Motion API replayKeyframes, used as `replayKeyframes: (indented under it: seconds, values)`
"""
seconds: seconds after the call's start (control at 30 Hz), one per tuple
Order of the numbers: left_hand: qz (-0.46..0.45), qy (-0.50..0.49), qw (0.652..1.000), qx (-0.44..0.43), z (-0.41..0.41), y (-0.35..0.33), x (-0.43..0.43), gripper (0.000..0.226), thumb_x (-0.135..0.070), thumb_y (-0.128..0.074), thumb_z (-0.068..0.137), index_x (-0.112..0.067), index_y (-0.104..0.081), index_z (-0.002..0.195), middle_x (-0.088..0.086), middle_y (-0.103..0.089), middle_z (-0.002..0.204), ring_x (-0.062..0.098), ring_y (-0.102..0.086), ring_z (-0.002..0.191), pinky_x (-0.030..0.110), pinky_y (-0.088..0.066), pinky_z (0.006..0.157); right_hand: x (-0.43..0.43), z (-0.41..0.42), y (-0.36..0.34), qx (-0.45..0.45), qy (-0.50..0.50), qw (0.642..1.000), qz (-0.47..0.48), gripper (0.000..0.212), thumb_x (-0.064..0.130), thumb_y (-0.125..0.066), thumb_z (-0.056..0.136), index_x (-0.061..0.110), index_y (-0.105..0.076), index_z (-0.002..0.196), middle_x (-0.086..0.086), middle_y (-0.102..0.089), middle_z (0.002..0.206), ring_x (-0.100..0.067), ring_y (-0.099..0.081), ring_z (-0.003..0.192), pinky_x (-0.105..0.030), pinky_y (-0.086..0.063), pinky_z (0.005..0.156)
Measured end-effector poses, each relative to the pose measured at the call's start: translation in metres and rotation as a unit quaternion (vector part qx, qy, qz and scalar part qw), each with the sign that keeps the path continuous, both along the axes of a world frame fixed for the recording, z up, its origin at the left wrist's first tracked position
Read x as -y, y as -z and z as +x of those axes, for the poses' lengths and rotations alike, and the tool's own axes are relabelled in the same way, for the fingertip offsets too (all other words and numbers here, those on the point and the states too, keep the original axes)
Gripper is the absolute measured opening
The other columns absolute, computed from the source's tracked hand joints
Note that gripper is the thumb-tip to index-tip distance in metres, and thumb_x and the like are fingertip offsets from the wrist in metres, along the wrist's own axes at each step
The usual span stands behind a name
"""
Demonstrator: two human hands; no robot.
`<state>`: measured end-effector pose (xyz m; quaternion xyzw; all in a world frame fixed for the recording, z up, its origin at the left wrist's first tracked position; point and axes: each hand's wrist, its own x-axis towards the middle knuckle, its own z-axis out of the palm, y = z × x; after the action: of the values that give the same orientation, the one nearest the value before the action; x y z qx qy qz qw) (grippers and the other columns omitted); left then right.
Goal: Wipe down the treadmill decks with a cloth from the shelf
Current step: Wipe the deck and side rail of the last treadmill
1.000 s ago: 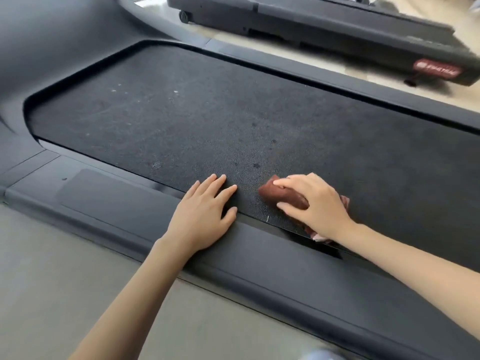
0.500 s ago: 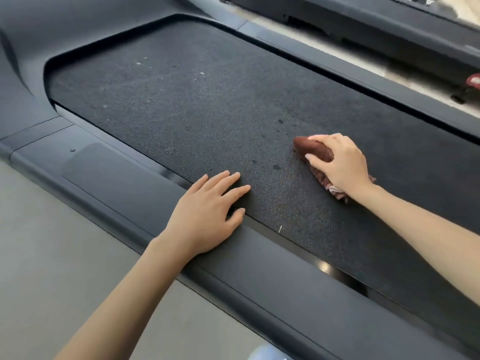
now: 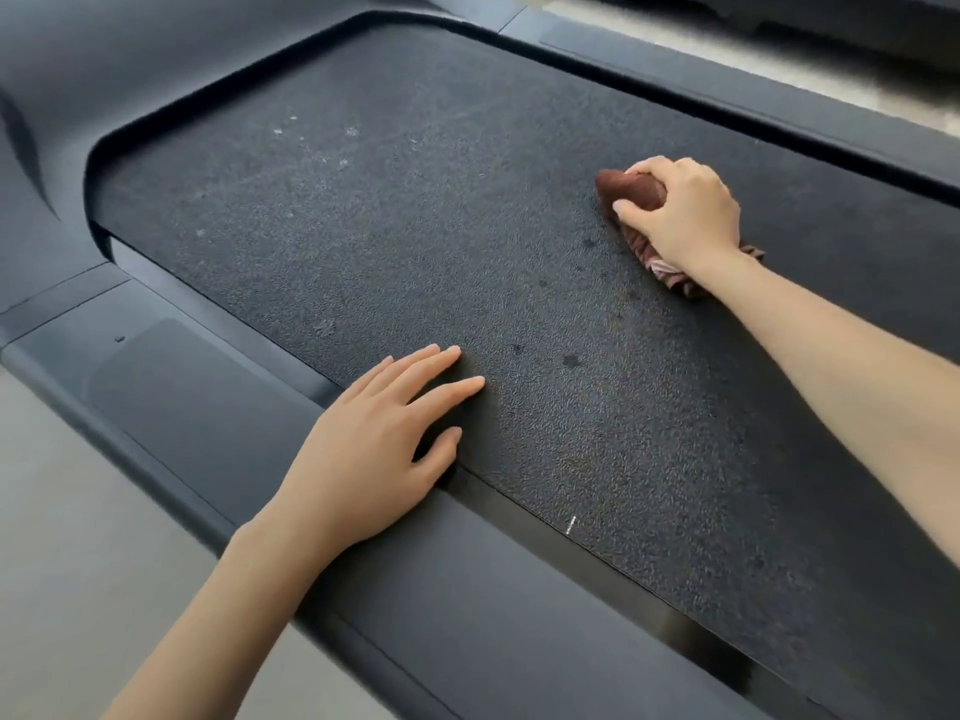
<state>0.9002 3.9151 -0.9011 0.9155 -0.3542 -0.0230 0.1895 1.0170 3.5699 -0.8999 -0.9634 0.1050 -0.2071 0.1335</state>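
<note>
The black textured treadmill belt [image 3: 415, 226] fills most of the view, with pale dust specks at its far left and a few dark spots near the middle. My right hand [image 3: 680, 215] grips a bunched brown cloth [image 3: 631, 192] and presses it on the belt close to the far side rail. My left hand [image 3: 379, 449] lies flat with its fingers spread, palm on the near side rail [image 3: 467, 605] and fingertips on the belt's near edge.
The far side rail [image 3: 727, 85] runs along the belt's upper edge. The grey motor cover [image 3: 47, 122] rises at the left. Pale floor [image 3: 78, 563] shows at the lower left, and a second treadmill's dark base [image 3: 831, 23] sits top right.
My right hand has slid the cloth across the belt from the near edge toward the far rail. My left hand has stayed in place on the near rail.
</note>
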Motion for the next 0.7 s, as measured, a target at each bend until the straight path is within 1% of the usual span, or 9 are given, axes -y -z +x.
replayKeyframes:
  seconds: [0.1, 0.17, 0.23, 0.37, 0.47, 0.5, 0.57, 0.63, 0.7]
  values:
    - [0.003, -0.04, 0.999, -0.002, 0.001, 0.001, 0.001, 0.048, -0.04, -0.035, 0.09, -0.03, -0.049, 0.134, -0.006, -0.037, 0.148, 0.013, -0.027, 0.14, 0.04, -0.02, 0.116, -0.006, -0.006, -0.001, 0.005, -0.023, 1.0, 0.012, 0.037, 0.055, -0.058, 0.082, 0.032, -0.061, 0.111, -0.005, -0.063, 0.108, -0.027, -0.053, 0.109, -0.038, -0.042, 0.084]
    - [0.0, -0.062, 0.998, -0.001, 0.002, 0.001, 0.001, 0.054, -0.045, -0.027, 0.088, -0.029, -0.048, 0.135, -0.005, -0.036, 0.148, 0.012, -0.026, 0.14, 0.04, -0.021, 0.116, -0.019, -0.023, -0.004, -0.008, -0.088, 0.996, 0.015, 0.037, 0.057, -0.059, 0.081, 0.032, -0.062, 0.109, -0.002, -0.063, 0.105, -0.024, -0.054, 0.107, -0.038, -0.042, 0.087]
    - [0.0, -0.067, 0.998, -0.001, 0.002, 0.001, 0.001, 0.057, -0.046, -0.025, 0.087, -0.028, -0.047, 0.136, -0.005, -0.036, 0.148, 0.012, -0.026, 0.14, 0.041, -0.022, 0.115, -0.041, -0.052, -0.008, -0.024, -0.162, 0.986, 0.024, 0.038, 0.058, -0.061, 0.08, 0.032, -0.063, 0.108, 0.001, -0.062, 0.101, -0.021, -0.054, 0.103, -0.039, -0.044, 0.089]
    - [0.007, -0.063, 0.998, -0.007, 0.002, 0.001, 0.001, 0.058, -0.046, -0.024, 0.086, -0.028, -0.046, 0.137, -0.005, -0.034, 0.149, 0.012, -0.024, 0.141, 0.041, -0.021, 0.116, -0.086, -0.13, -0.009, -0.035, -0.323, 0.945, 0.045, 0.042, 0.057, -0.063, 0.078, 0.025, -0.068, 0.104, 0.001, -0.063, 0.101, -0.019, -0.057, 0.094, -0.038, -0.046, 0.084]
    - [0.006, -0.06, 0.998, -0.011, 0.002, 0.001, -0.002, 0.058, -0.046, -0.024, 0.086, -0.029, -0.046, 0.136, -0.006, -0.034, 0.149, 0.011, -0.023, 0.141, 0.039, -0.02, 0.116, -0.095, -0.169, -0.006, -0.038, -0.413, 0.91, 0.011, 0.037, 0.049, -0.066, 0.082, 0.022, -0.07, 0.106, -0.002, -0.063, 0.103, -0.021, -0.059, 0.089, -0.038, -0.048, 0.078]
    - [0.007, -0.061, 0.998, -0.01, 0.002, 0.001, -0.002, 0.057, -0.045, -0.025, 0.086, -0.029, -0.046, 0.136, -0.006, -0.034, 0.149, 0.011, -0.024, 0.141, 0.039, -0.02, 0.116, -0.094, -0.171, -0.006, -0.036, -0.42, 0.907, 0.002, 0.035, 0.047, -0.066, 0.082, 0.022, -0.07, 0.106, -0.002, -0.063, 0.103, -0.021, -0.059, 0.088, -0.038, -0.048, 0.076]
    - [0.008, -0.067, 0.998, -0.007, 0.002, 0.001, -0.004, 0.052, -0.042, -0.03, 0.088, -0.029, -0.047, 0.136, -0.006, -0.035, 0.149, 0.011, -0.025, 0.14, 0.039, -0.021, 0.116, -0.09, -0.162, -0.008, -0.03, -0.393, 0.919, 0.01, 0.035, 0.046, -0.065, 0.081, 0.023, -0.07, 0.106, 0.001, -0.064, 0.102, -0.02, -0.06, 0.088, -0.037, -0.049, 0.077]
    - [0.008, -0.078, 0.997, -0.006, 0.0, 0.001, -0.006, 0.05, -0.041, -0.033, 0.088, -0.03, -0.048, 0.135, -0.006, -0.035, 0.148, 0.012, -0.026, 0.14, 0.039, -0.022, 0.115, -0.087, -0.14, -0.009, -0.017, -0.318, 0.948, 0.027, 0.037, 0.049, -0.063, 0.079, 0.026, -0.068, 0.107, 0.004, -0.063, 0.101, -0.018, -0.059, 0.092, -0.039, -0.049, 0.081]
    - [0.008, -0.082, 0.997, -0.003, -0.001, 0.001, -0.008, 0.054, -0.044, -0.028, 0.087, -0.03, -0.048, 0.135, -0.006, -0.036, 0.148, 0.012, -0.027, 0.14, 0.04, -0.023, 0.115, -0.078, -0.11, -0.008, -0.012, -0.233, 0.972, 0.032, 0.036, 0.051, -0.061, 0.079, 0.03, -0.065, 0.109, 0.004, -0.062, 0.1, -0.019, -0.057, 0.097, -0.042, -0.048, 0.084]
